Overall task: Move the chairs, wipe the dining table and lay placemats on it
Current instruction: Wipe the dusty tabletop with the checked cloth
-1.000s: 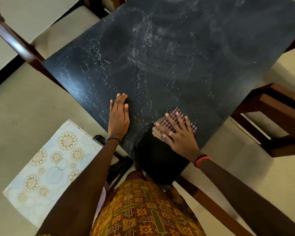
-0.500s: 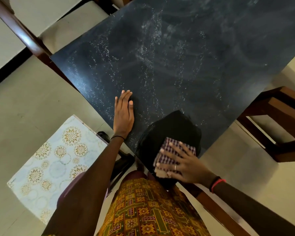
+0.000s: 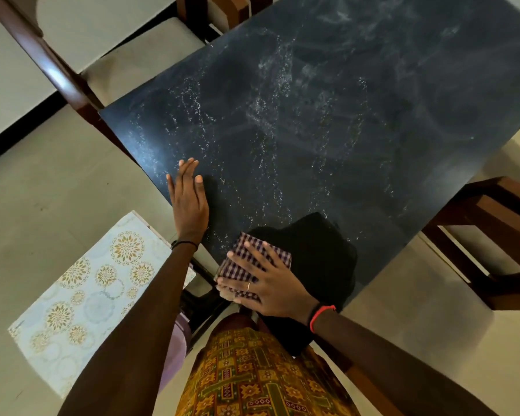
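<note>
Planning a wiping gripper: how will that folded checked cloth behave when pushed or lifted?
Probably floppy: the checked cloth is thin fabric folded in layers, so lifting one edge would likely unfold it. Pressed under the flat right hand, it should slide easily on the smooth, droplet-speckled dining table, though layers may bunch.

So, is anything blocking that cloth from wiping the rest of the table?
Nothing visible: beyond the checked cloth under the right hand, the table shows only white specks; the left hand rests at its edge.
</note>
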